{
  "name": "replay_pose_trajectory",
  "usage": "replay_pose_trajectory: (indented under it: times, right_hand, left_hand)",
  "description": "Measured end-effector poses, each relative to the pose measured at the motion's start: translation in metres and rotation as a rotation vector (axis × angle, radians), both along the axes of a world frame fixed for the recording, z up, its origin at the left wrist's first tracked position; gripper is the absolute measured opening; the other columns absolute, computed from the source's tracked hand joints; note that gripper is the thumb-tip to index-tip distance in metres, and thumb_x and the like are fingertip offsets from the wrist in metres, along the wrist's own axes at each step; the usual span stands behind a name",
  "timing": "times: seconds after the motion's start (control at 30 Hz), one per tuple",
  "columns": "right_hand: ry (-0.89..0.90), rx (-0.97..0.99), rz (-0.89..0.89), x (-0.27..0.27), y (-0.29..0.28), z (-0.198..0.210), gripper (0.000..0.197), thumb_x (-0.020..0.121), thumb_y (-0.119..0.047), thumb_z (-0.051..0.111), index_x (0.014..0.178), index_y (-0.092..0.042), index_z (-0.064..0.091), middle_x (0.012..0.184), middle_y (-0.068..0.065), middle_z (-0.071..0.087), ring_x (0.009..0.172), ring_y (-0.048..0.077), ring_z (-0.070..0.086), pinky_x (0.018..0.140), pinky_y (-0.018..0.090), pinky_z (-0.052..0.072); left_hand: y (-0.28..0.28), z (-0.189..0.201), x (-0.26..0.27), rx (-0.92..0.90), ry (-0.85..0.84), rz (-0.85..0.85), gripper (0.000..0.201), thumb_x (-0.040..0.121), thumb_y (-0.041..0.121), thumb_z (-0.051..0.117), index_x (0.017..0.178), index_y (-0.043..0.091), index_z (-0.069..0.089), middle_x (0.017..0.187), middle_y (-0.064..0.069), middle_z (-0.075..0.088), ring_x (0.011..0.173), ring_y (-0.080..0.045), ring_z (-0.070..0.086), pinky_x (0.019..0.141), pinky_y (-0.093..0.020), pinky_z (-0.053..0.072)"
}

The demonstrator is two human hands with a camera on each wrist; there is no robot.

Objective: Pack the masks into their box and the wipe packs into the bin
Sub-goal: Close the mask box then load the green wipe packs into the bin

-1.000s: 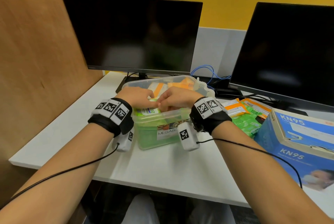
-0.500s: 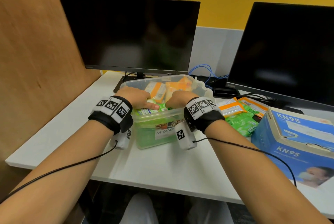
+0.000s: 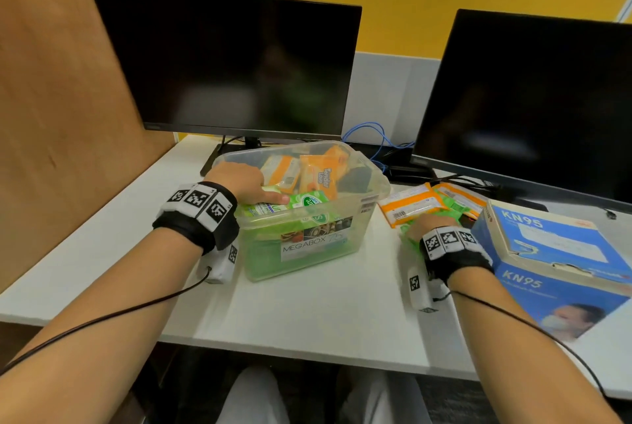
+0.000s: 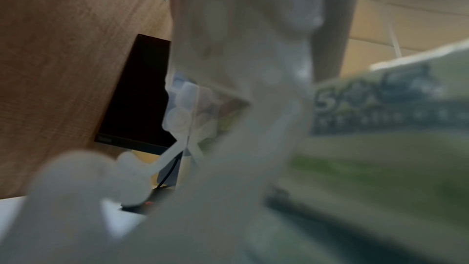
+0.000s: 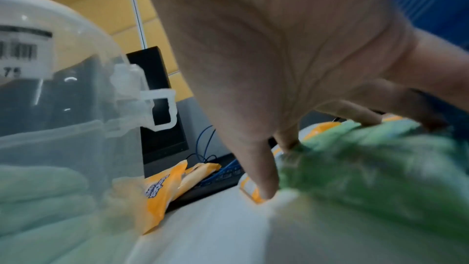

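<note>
Right hand point(image 3: 422, 222) grips green wipe pack point(image 5: 368, 160), lengthwise along the palm; left hand point(image 3: 239, 182) rests flat in bin point(image 3: 372, 198).

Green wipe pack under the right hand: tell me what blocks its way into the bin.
Nothing visible blocks it. The right hand grips the green pack on the desk beside the bin, which is open-topped, though already piled high, with the left hand at its near-left corner.

Left wrist view — bin point(image 4: 380, 148) blurred.
</note>
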State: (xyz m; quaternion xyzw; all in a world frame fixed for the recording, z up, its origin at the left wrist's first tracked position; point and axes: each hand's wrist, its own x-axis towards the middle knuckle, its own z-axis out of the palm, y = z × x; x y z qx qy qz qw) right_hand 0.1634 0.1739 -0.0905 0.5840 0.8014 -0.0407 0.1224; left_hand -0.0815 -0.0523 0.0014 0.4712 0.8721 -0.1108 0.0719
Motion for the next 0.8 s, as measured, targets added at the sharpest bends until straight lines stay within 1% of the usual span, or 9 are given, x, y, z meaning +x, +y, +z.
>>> replay_pose_trajectory:
  times: [0.1,0.17,0.27,0.33,0.47,0.53,0.67,0.73,0.8]
  right_hand:
    - [-0.070,-0.093,-0.132,-0.011,0.003,-0.020,0.102,0.070,-0.071,0.057,0.148,-0.012,0.026,0.151,0.025,0.025,0.133,0.049,0.031,0.106,0.062,0.029]
    - [-0.023,-0.119,-0.148,-0.020,0.022,-0.035,0.116,0.055,-0.076,0.061,0.146,-0.013,0.028,0.148,0.028,0.026,0.129,0.053,0.031,0.101,0.066,0.031]
    - [0.060,0.000,-0.085,-0.014,-0.002,-0.005,0.061,0.074,-0.038,0.062,0.125,-0.005,0.055,0.124,0.023,0.054,0.111,0.042,0.054,0.091,0.050,0.049]
    - [0.117,0.071,-0.016,-0.007,-0.018,0.024,0.029,0.090,-0.018,0.053,0.114,-0.003,0.058,0.113,0.016,0.060,0.103,0.031,0.059,0.082,0.035,0.050]
    - [0.384,0.294,-0.008,0.004,-0.041,0.086,0.021,0.091,-0.010,0.053,0.108,-0.001,0.060,0.092,0.013,0.054,0.082,0.028,0.052,0.070,0.034,0.041]
    - [0.659,0.430,0.021,0.007,-0.057,0.118,0.016,0.091,-0.011,0.054,0.103,-0.004,0.061,0.094,0.017,0.058,0.084,0.033,0.055,0.070,0.030,0.038]
    - [1.293,0.429,0.221,-0.009,-0.085,0.153,0.009,0.086,-0.017,0.065,0.083,-0.016,0.056,0.104,0.003,0.060,0.093,0.014,0.051,0.057,0.002,0.038]
    - [1.494,0.192,0.276,-0.028,-0.090,0.149,0.020,0.080,-0.017,0.073,0.075,-0.021,0.054,0.106,0.002,0.062,0.099,0.013,0.059,0.056,0.006,0.049]
    - [1.566,-0.037,0.270,-0.049,-0.094,0.137,0.024,0.074,-0.017,0.078,0.068,-0.024,0.055,0.102,0.005,0.067,0.091,0.018,0.069,0.062,0.032,0.061]
  left_hand:
    - [0.001,-0.001,0.000,0.001,-0.002,0.012,0.085,0.069,0.089,0.031,0.107,0.022,0.066,0.102,0.004,0.068,0.093,-0.016,0.061,0.083,-0.033,0.049]
    - [0.000,0.000,-0.001,-0.001,-0.002,0.008,0.085,0.070,0.088,0.031,0.110,0.021,0.064,0.106,0.004,0.067,0.096,-0.017,0.061,0.084,-0.034,0.049]
    - [0.000,0.001,-0.001,0.019,-0.010,-0.027,0.078,0.075,0.085,0.032,0.123,0.028,0.055,0.124,0.003,0.062,0.110,-0.019,0.058,0.090,-0.037,0.046]
    - [-0.001,0.002,0.000,0.023,-0.029,-0.051,0.067,0.079,0.081,0.033,0.131,0.041,0.045,0.138,0.003,0.052,0.122,-0.021,0.051,0.096,-0.038,0.043]
    - [-0.002,0.004,0.002,-0.012,-0.026,-0.104,0.051,0.084,0.077,0.031,0.124,0.050,0.047,0.141,0.007,0.048,0.125,-0.021,0.048,0.097,-0.040,0.039]
    - [-0.001,0.004,0.001,-0.021,-0.028,-0.112,0.050,0.084,0.076,0.031,0.122,0.049,0.049,0.139,0.007,0.050,0.123,-0.021,0.049,0.097,-0.041,0.040]
    - [-0.003,0.006,0.004,-0.031,-0.036,-0.100,0.058,0.080,0.081,0.032,0.125,0.047,0.045,0.139,0.004,0.051,0.122,-0.022,0.050,0.099,-0.041,0.038]
    - [-0.004,0.007,0.007,-0.032,-0.028,-0.084,0.066,0.078,0.082,0.033,0.133,0.046,0.038,0.141,0.004,0.050,0.124,-0.023,0.050,0.099,-0.041,0.037]
    - [-0.004,0.007,0.007,-0.030,-0.037,-0.067,0.073,0.077,0.082,0.035,0.137,0.041,0.036,0.139,0.002,0.052,0.122,-0.023,0.052,0.096,-0.039,0.040]
